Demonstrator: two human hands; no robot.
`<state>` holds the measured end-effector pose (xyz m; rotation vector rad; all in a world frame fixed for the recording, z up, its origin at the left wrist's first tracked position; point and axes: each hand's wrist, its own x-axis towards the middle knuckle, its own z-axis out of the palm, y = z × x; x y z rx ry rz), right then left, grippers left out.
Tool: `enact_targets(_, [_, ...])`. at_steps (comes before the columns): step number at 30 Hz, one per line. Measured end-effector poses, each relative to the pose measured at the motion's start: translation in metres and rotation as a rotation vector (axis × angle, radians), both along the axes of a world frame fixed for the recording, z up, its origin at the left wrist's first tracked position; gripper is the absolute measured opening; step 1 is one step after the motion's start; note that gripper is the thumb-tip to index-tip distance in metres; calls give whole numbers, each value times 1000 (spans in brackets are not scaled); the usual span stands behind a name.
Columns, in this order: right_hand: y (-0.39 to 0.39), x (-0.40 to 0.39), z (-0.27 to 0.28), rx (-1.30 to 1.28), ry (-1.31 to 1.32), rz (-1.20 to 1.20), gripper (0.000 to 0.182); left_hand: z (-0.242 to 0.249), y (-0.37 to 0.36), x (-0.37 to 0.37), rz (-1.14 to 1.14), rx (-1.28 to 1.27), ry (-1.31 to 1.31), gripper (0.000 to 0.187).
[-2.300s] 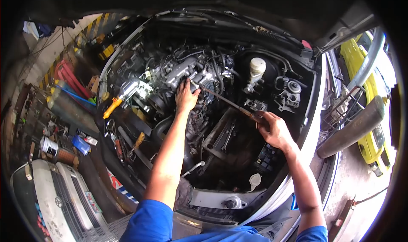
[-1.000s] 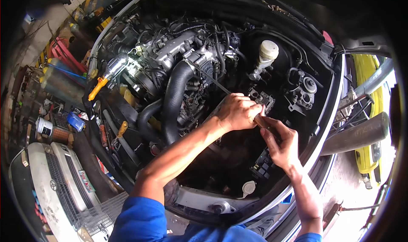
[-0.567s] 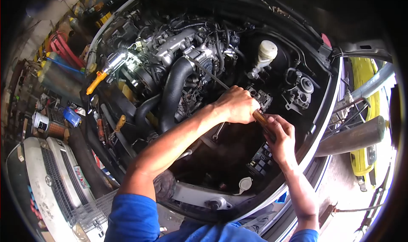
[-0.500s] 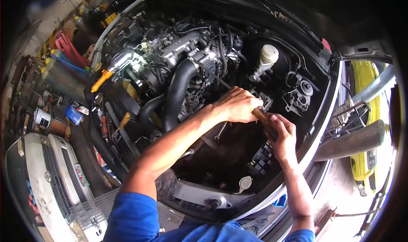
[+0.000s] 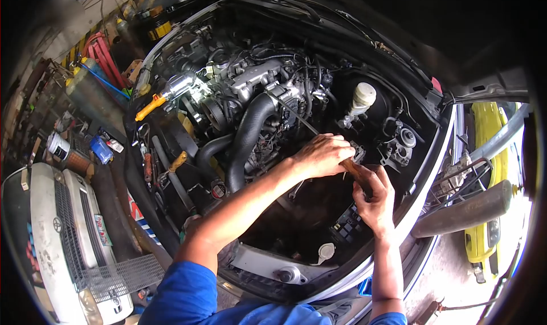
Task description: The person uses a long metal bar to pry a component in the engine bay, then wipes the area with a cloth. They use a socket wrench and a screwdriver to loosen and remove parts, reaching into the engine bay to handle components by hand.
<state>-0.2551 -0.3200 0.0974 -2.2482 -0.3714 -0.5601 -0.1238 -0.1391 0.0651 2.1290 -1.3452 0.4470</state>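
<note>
The head camera looks down into an open engine bay [image 5: 399, 222], where both hands work one long screwdriver [image 5: 307, 125]. The right hand [image 5: 373, 202] is clenched around its wooden handle near the bay's right edge. The left hand [image 5: 322, 154] is closed over the shaft just ahead of the handle, touching the right hand's fingers. The thin shaft runs up and left from the hands, and its tip meets the engine [image 5: 256, 80] beside the top end of the big black hose [image 5: 248, 137], at the middle of the bay.

The step in hand looks like prying or pressing at a fitting near the hose's upper end, with both hands bearing on the tool. The next move probably calls for steady force along the shaft, keeping the tip seated so it does not slip off into the wiring nearby.
</note>
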Motion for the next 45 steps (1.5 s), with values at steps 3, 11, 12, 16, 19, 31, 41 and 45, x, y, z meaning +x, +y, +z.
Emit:
enact_targets(3, [-1,1,-2,-13,-12,-2,48,-4,-3,2,-1,-58,-58,27])
enact_targets(11, [-2,5,-3,-48,-56,-11,50,-9,-8,4,-7,-145,-64,26])
enact_targets(12, [-2,5,-3,-52,-52,-10,50,-9,-8,4,-6,-159,-67,26])
enact_targets(16, [-2,4,-1,-73,-62,-2,52,-9,-7,2,-5,-163,-62,25])
enact_targets(19, [-2,5,-2,-87,-88,7,53,-8,-6,1,6,-156,-64,24])
enact_targets(31, [-7,8,-6,-187,-152,48,50,-16,-13,-3,98,-191,-253,24])
enact_targets(41, [-7,17,-13,-287,-18,-129,28,-30,-29,0,122,-118,-202,23])
enact_targets(45, [-2,20,-10,-273,-101,-125,25,-30,-27,8,42,-95,-129,12])
